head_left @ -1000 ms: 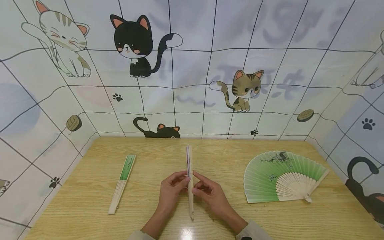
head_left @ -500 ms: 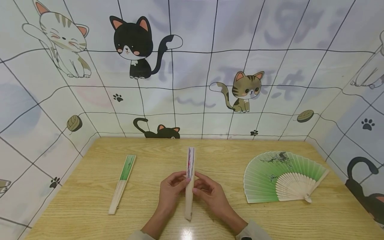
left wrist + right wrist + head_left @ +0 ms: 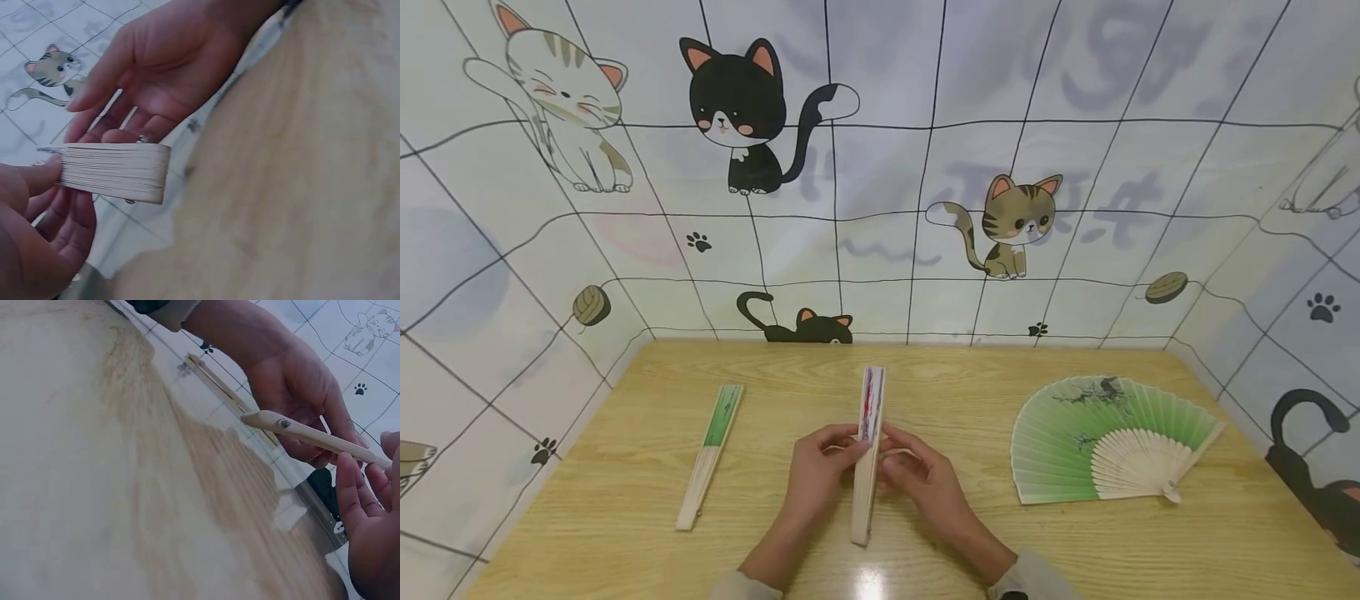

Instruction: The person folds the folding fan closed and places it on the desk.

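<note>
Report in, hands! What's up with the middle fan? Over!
Left hand pinches folded middle fan. Right hand close beside it, contact unclear. Open green fan lies off right, not in the way.

folding fan (image 3: 866,479) | pale ribs, red-purple print | folded | top leaning slightly right

I watched a wood-grain table (image 3: 970,392); pale walls (image 3: 880,167) stood behind it and at both sides, gridded in black, printed with cats (image 3: 735,100), paws (image 3: 702,246) and yarn balls (image 3: 591,306); glare (image 3: 870,583) whitened its near part.
</note>
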{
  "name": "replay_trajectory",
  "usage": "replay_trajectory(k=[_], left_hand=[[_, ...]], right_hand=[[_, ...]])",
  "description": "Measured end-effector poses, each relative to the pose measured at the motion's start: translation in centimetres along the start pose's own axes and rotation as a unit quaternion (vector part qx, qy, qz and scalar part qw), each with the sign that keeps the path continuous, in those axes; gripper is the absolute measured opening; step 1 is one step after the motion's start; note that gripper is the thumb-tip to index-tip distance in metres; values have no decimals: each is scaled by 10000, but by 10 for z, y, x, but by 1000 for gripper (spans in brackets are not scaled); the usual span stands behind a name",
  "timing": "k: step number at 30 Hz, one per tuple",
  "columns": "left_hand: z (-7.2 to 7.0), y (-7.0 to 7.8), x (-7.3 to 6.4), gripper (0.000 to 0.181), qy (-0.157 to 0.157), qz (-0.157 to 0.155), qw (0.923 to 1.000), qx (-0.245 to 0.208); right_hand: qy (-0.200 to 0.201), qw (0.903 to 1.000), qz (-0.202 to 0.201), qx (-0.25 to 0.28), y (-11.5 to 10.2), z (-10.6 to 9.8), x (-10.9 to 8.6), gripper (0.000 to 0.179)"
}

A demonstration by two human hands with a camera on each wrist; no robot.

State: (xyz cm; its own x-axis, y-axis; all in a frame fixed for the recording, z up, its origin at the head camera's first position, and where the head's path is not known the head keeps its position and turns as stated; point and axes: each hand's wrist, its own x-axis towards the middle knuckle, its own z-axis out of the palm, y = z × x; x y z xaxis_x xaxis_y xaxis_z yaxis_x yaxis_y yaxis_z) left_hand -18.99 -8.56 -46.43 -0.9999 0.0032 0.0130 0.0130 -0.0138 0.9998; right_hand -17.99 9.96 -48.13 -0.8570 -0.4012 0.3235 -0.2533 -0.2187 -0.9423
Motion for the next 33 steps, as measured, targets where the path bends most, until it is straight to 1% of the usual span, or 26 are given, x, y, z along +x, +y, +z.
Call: replay_trajectory(k=[2, 4, 10, 15, 18, 22, 24, 26, 29, 33], left_hand=[[-5, 4, 1, 31, -32, -74, 9999, 74], [-11, 8, 2, 30, -31, -126, 9999, 87], [-28, 19, 3, 28, 16, -313, 9994, -111], [-40, 26, 5, 29, 117, -356, 9993, 10], [-49, 29, 6, 30, 233, -391, 9989, 88], [-58, 28, 8, 27, 448, -442, 9975, 314], [-62, 25, 9, 26, 497, -459, 9966, 472], [-66, 22, 10, 26, 522, -535, 9957, 550], [-71, 17, 11, 26, 571, -679, 9934, 725], [-78, 16, 12, 27, 728, -809, 9887, 1032]], right_hand=[[-74, 9998, -134, 88, 1, 4, 2, 45], [-93, 9997, -158, 146, 1, 9, 4, 43], [-106, 9995, 84, 278, 2, 30, 8, 40], [-82, 9992, 146, 354, 6, 46, 14, 39], [68, 9993, 177, 336, 10, 57, 19, 39], [256, 9984, 323, 392, 16, 68, 27, 41], [347, 9975, 439, 442, 18, 73, 30, 41], [430, 9959, 601, 516, 20, 77, 33, 42], [523, 9942, 727, 598, 22, 81, 38, 42], [537, 9923, 881, 688, 21, 88, 45, 41]])
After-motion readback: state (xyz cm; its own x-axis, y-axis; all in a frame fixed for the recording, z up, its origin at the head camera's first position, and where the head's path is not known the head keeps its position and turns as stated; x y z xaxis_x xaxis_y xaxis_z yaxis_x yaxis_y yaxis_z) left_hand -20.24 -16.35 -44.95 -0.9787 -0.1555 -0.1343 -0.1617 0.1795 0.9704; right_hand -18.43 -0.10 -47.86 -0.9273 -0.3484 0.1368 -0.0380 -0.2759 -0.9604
